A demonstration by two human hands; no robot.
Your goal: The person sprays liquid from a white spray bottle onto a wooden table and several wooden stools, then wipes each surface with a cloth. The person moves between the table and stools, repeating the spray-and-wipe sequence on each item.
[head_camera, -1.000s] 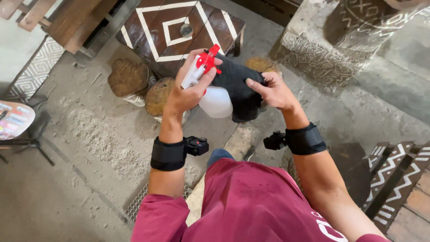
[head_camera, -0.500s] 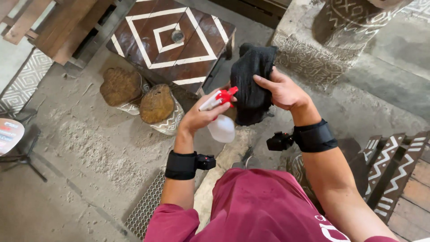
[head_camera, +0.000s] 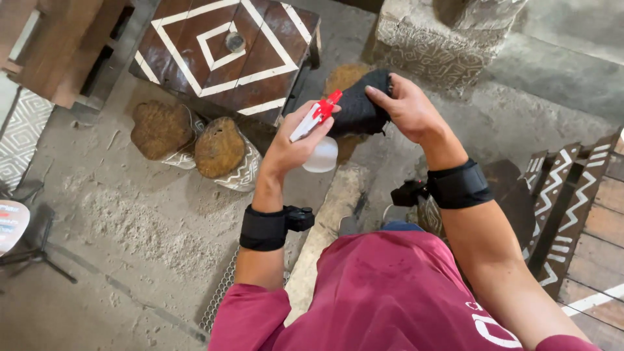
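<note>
The left hand is closed around a spray bottle with a red trigger, its nozzle aimed toward 1 o'clock at a black cloth. The right hand grips that cloth bunched, fingers curled over its edge, above the dusty floor. At 11 o'clock stands a brown desk with white diamond lines. This looks like the wetting step; squeezing the trigger needs the cloth held steady, close before the nozzle.

Both hands raised, left hand and right hand fingers curled closed.
</note>
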